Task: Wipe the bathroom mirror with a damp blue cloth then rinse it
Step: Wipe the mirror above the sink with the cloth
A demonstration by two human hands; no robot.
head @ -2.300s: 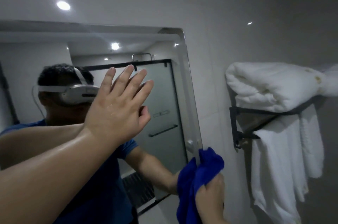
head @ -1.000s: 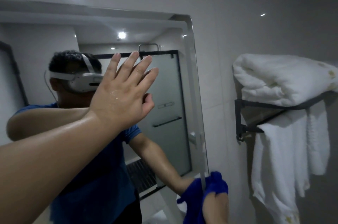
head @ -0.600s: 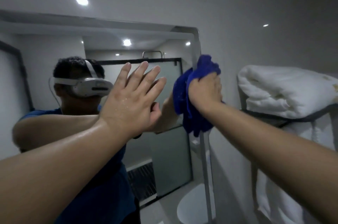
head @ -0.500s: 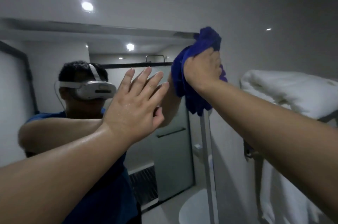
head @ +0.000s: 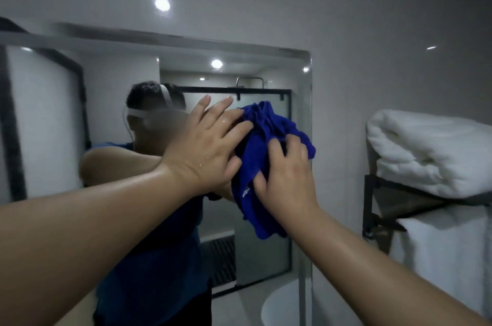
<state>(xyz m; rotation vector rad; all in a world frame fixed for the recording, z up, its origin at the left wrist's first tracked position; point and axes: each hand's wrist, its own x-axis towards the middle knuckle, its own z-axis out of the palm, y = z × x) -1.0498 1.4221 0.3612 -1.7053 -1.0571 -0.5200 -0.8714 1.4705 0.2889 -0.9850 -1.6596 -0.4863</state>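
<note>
R hand (head: 286,179) fingers clamped on blue cloth (head: 266,155), pressing it to mirror (head: 266,254) mid-right; L hand (head: 205,150) fingers apart, flat alongside. Risk: loose bunched cloth slips, bare L palm smears glass.

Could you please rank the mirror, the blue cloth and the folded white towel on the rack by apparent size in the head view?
1. mirror
2. folded white towel
3. blue cloth, partly covered by the right hand

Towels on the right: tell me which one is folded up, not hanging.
The thick white towel lying on top of the black rack is folded into a bundle. The other white towel hangs down below the rack.
</note>
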